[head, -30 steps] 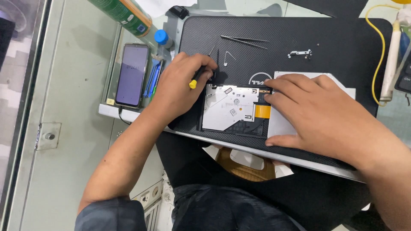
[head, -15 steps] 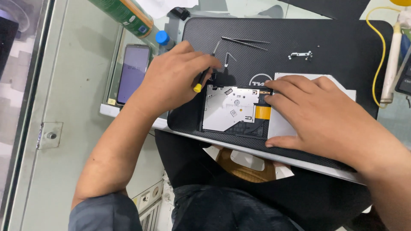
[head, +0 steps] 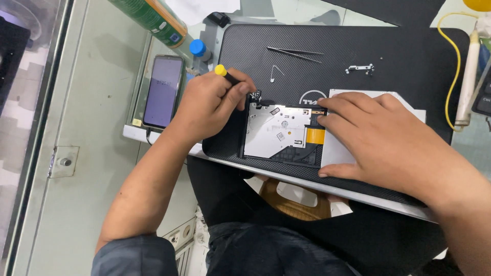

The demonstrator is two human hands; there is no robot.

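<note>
A closed black laptop [head: 368,41] lies on the desk with a slim silver optical drive [head: 279,133] resting on its lid. My left hand [head: 212,102] grips a small screwdriver with a yellow cap [head: 221,71], its tip at the drive's top left corner bracket. My right hand [head: 383,138] lies flat on the drive's right half, fingers spread, pressing it down beside an orange ribbon strip [head: 315,135].
Tweezers [head: 296,52], a bent wire pin [head: 276,71] and a small metal bracket [head: 359,68] lie on the lid. A phone [head: 162,91], a green can [head: 153,23] and a blue-capped bottle [head: 198,49] sit left. A yellow cable [head: 450,66] runs at right.
My left hand has turned and lifted the screwdriver upright, so the yellow cap now sticks out above my fingers. The right hand has stayed on the drive.
</note>
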